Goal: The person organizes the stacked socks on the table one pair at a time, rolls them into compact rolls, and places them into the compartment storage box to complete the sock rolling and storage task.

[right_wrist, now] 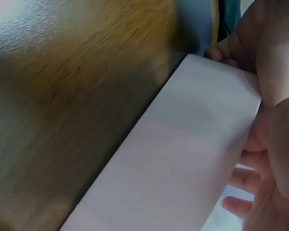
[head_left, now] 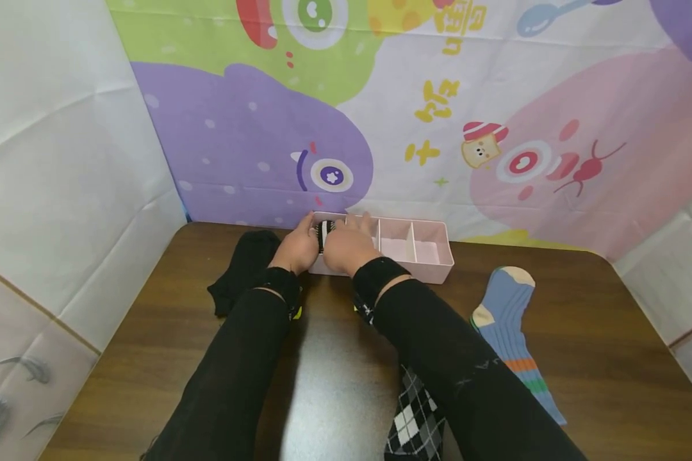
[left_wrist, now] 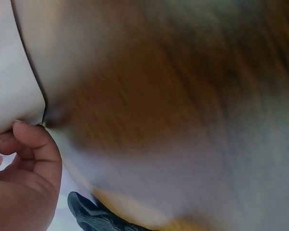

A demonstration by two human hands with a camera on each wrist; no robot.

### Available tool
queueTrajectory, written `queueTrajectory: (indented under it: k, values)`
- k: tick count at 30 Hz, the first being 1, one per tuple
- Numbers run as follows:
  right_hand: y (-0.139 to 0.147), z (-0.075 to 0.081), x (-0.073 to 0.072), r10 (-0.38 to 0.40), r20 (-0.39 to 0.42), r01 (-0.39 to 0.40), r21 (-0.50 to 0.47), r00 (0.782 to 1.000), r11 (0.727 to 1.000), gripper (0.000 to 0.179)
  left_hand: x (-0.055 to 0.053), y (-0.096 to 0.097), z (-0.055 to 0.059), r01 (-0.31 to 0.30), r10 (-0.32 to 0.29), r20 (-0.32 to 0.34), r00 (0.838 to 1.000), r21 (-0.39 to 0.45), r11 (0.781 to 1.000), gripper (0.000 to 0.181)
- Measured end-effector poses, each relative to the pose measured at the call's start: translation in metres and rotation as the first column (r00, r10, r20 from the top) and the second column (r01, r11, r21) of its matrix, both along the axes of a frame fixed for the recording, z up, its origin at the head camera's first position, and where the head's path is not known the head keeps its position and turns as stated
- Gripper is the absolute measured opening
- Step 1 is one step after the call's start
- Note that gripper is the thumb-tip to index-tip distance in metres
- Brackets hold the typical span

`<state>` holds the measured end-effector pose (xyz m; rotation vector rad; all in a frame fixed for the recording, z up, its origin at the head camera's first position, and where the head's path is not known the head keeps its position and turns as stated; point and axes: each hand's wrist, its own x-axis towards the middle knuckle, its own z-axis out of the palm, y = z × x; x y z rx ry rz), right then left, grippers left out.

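Observation:
A pale pink divided box (head_left: 432, 272) stands at the table's back edge. In its left end compartment sits a bundled black-and-white striped piece, likely a sock (head_left: 325, 234). My left hand (head_left: 296, 248) grips the box's left end; the left wrist view shows its fingers (left_wrist: 36, 139) curled at the box corner. Leaning over the compartments from the front, my right hand (head_left: 348, 246) presses at the striped sock's right side. Its other fingers (right_wrist: 245, 180) reach out loosely past the rim in the right wrist view.
Left of the box lies a black sock (head_left: 245, 262). A blue sock with cream heel and toe (head_left: 504, 314) lies at the right. Below my right forearm, an argyle sock (head_left: 412, 416) shows partly. A printed cloth (head_left: 323, 128) hangs right behind the box.

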<state>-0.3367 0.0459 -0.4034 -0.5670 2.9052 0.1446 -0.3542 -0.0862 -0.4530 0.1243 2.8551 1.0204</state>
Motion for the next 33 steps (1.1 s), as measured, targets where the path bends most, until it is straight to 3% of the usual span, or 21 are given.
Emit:
queueTrajectory:
  k: [9, 17, 20, 25, 30, 33]
  values:
    - [0.016, -0.015, -0.008, 0.002, 0.033, 0.001, -0.097, 0.999, 0.995, 0.053, -0.005, 0.003, -0.001, -0.002, 0.001, -0.011, 1.0, -0.026, 1.0, 0.052]
    - [0.02, -0.018, 0.009, 0.034, -0.153, -0.063, -0.19, 0.988, 0.98, 0.04, -0.002, 0.005, 0.004, 0.014, -0.014, -0.006, 1.0, -0.032, 0.999, 0.053]
    - [0.025, -0.022, 0.017, 0.035, -0.185, -0.085, -0.267, 0.982, 0.96, 0.035, 0.0, 0.003, 0.002, 0.011, -0.011, -0.003, 1.0, -0.033, 0.999, 0.052]
    - [0.033, -0.024, 0.032, 0.029, -0.127, -0.083, -0.441, 0.991, 0.894, 0.042, 0.003, -0.006, 0.005, -0.015, 0.015, 0.026, 1.0, -0.001, 1.0, 0.054]
    - [0.045, -0.014, 0.043, -0.002, -0.068, -0.034, -0.525, 0.998, 0.851, 0.044, 0.001, -0.012, 0.021, -0.016, 0.016, 0.071, 0.997, 0.009, 1.0, 0.065]
    - [0.057, -0.004, 0.051, -0.012, -0.048, -0.016, -0.548, 0.999, 0.836, 0.045, 0.001, -0.008, 0.036, 0.026, -0.025, 0.019, 1.0, -0.054, 0.998, 0.07]
